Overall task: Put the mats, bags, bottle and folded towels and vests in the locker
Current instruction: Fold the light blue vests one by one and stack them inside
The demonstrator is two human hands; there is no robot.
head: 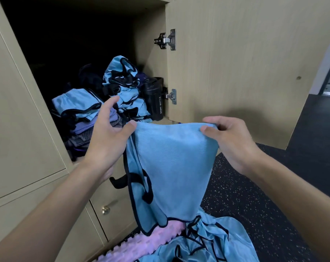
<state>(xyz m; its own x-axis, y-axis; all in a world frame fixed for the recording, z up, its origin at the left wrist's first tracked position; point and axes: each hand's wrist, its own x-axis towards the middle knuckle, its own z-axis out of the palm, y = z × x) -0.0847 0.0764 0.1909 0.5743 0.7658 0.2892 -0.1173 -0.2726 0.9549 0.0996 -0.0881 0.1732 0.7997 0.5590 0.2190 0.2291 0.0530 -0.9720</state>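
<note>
The left hand and right hand, held apart, each pinch a top corner of a blue vest, which hangs spread before the open locker. Below the locker, loose vests lie on a pink mat. Inside it sit folded vests and towels, with a black bottle at its right wall.

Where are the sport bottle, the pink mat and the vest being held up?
sport bottle (154, 99), head view, on its dark body.
pink mat (139, 245), head view, on its bumpy top.
held vest (171, 157), head view, on its blue middle panel.
</note>
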